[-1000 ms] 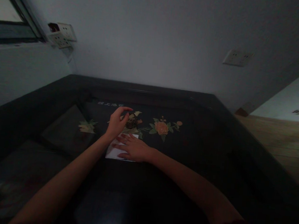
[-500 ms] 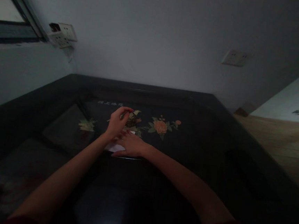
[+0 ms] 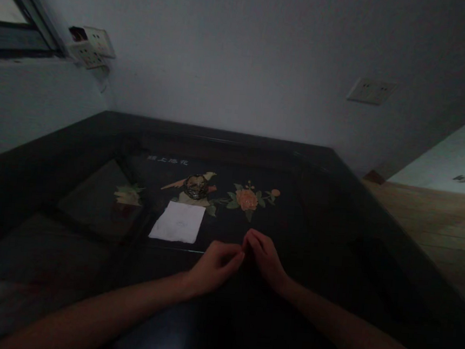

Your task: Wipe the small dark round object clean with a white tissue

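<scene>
My left hand (image 3: pixel 217 266) is closed, its thumb and fingertips pinched together, low over the front part of the dark table. Close against its fingertips, my right hand (image 3: pixel 265 258) has its fingers bent and pressed together. Anything held between them is hidden or too small to see. To the left of the hands a white sheet of paper (image 3: pixel 178 222) lies flat, with a faint mark on it. Just beyond the paper sits a dark, shiny round coil (image 3: pixel 196 186), too dim to tell whether it is chain or cord.
The dark glossy table (image 3: pixel 311 203) bears a printed pink flower (image 3: pixel 247 199), a bird picture and white characters (image 3: pixel 167 159). A wall rises behind it, with a socket (image 3: pixel 372 91) at right and sockets (image 3: pixel 99 42) at left. Wooden floor (image 3: pixel 436 214) shows on the right.
Both hands have left the paper and coil and moved toward me and rightward, coming together at the fingertips. The paper and the coil are now uncovered.
</scene>
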Motion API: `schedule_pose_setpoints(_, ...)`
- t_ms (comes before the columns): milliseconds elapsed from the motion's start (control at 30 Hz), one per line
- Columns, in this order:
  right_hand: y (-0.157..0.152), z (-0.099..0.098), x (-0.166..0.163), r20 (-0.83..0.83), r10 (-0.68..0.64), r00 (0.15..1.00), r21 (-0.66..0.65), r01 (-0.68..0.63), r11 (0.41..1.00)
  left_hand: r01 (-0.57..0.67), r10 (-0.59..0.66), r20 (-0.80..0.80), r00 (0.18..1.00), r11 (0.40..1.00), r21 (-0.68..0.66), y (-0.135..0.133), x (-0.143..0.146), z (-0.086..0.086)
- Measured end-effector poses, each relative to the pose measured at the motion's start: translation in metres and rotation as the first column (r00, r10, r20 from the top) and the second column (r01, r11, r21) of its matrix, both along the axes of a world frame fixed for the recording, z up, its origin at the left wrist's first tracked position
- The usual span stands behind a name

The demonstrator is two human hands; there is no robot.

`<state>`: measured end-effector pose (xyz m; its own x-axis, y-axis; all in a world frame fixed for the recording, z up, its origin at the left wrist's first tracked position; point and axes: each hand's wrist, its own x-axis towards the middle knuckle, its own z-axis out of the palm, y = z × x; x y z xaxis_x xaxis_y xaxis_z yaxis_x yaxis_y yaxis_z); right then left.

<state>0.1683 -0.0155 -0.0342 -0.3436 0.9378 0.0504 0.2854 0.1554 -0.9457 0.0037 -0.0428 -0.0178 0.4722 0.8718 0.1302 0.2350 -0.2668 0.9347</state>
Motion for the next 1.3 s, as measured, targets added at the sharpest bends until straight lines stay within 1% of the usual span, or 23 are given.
schedule_pose_setpoints(33,-0.006,-0.001,0.003,-0.041,-0.027,0.999,-0.045,0.025,0.999,0.000,0.001,0.006,1.000,0.997,-0.082,-0.003,0.001,-0.006)
schedule_pose_setpoints(67,-0.010,-0.002,0.005,-0.064,-0.037,0.997,-0.062,0.033,0.997,-0.001,0.003,0.019,1.000,0.990,-0.140,-0.005,0.001,-0.011)
schedule_pose_setpoints(100,-0.014,-0.003,0.006,-0.070,-0.019,0.997,-0.065,0.014,0.998,0.006,-0.002,0.027,1.000,0.988,-0.157,-0.004,-0.001,-0.014)
schedule_pose_setpoints(167,-0.016,-0.005,0.006,-0.075,0.035,0.997,-0.042,-0.038,0.998,0.031,-0.031,0.008,0.999,0.994,-0.104,0.000,-0.005,-0.016)
schedule_pose_setpoints(267,-0.014,-0.007,0.006,-0.068,0.125,0.990,-0.028,-0.127,0.991,0.129,-0.130,-0.049,0.990,0.991,-0.023,0.007,-0.011,-0.015)
schedule_pose_setpoints(367,-0.012,-0.007,0.008,-0.062,0.204,0.977,-0.032,-0.206,0.978,0.217,-0.220,-0.062,0.974,0.975,-0.046,0.009,-0.012,-0.016)
schedule_pose_setpoints(433,-0.012,-0.006,0.010,-0.072,0.245,0.967,-0.036,-0.248,0.968,0.240,-0.245,-0.051,0.968,0.967,-0.082,0.008,-0.011,-0.016)
schedule_pose_setpoints(533,-0.012,-0.005,0.011,-0.110,0.275,0.955,-0.045,-0.281,0.959,0.215,-0.223,-0.045,0.974,0.968,-0.129,0.008,-0.010,-0.016)
schedule_pose_setpoints(633,-0.011,-0.004,0.011,-0.117,0.288,0.950,-0.044,-0.295,0.955,0.207,-0.215,-0.039,0.976,0.967,-0.146,0.009,-0.010,-0.015)
schedule_pose_setpoints(800,-0.011,-0.002,0.011,-0.106,0.291,0.951,-0.074,-0.299,0.951,0.213,-0.220,-0.044,0.974,0.968,-0.132,0.010,-0.009,-0.014)
schedule_pose_setpoints(1033,-0.012,-0.002,0.010,-0.075,0.307,0.949,-0.044,-0.311,0.950,0.209,-0.216,-0.053,0.975,0.971,-0.116,0.011,-0.008,-0.010)
schedule_pose_setpoints(1300,-0.011,-0.004,0.010,-0.046,0.320,0.946,-0.018,-0.321,0.947,0.213,-0.221,-0.065,0.973,0.970,-0.114,0.011,-0.010,-0.014)
